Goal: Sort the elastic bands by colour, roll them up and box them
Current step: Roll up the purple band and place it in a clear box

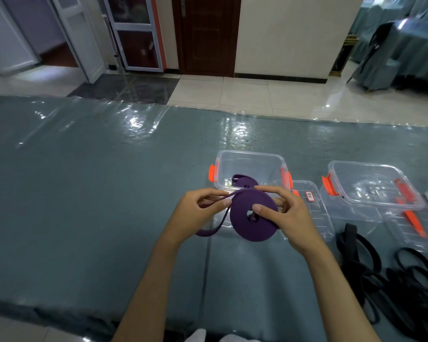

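A flat-wound purple elastic band roll (251, 215), tail hanging loose, is held above the table before a clear plastic box (250, 166) holding another purple band (240, 181).

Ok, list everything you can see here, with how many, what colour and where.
purple roll: one, purple, held above the table, tail hanging left
purple band: one, purple, inside left box
clear boxes: two, clear with orange clips, mid table; right one holds no bands
lids: two, clear, in front of the boxes
black bands: loose pile, black, right table edge
table: one, grey-green cover under plastic
left hand: pinches the tail
right hand: grips the roll
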`<state>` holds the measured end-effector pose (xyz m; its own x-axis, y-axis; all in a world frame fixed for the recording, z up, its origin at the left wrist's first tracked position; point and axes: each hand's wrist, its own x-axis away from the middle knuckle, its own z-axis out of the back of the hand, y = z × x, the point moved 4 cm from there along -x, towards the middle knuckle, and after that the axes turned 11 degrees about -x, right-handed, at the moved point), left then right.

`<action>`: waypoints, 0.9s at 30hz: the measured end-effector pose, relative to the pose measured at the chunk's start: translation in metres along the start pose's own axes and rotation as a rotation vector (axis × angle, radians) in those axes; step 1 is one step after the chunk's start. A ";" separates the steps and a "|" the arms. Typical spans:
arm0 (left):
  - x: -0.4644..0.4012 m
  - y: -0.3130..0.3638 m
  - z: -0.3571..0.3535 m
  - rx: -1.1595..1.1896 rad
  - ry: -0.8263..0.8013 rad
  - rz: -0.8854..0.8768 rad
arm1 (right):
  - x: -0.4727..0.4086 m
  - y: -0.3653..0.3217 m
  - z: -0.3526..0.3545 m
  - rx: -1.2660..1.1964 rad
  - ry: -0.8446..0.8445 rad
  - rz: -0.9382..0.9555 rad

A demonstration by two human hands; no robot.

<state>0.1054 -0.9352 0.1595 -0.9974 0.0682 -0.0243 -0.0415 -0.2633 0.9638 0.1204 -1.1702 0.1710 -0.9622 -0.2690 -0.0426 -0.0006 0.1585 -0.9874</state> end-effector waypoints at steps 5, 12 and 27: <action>0.004 -0.020 0.007 0.054 0.113 0.054 | -0.003 0.009 0.007 -0.077 0.159 0.015; 0.009 -0.039 -0.009 0.263 0.043 0.136 | -0.007 0.010 0.015 -0.072 0.218 0.062; 0.000 -0.041 -0.015 0.134 -0.168 0.142 | -0.011 0.002 0.024 -0.027 0.174 0.118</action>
<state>0.1058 -0.9387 0.1164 -0.9683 0.2016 0.1476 0.1178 -0.1526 0.9813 0.1371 -1.1903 0.1661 -0.9885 -0.0797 -0.1286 0.1100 0.2057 -0.9724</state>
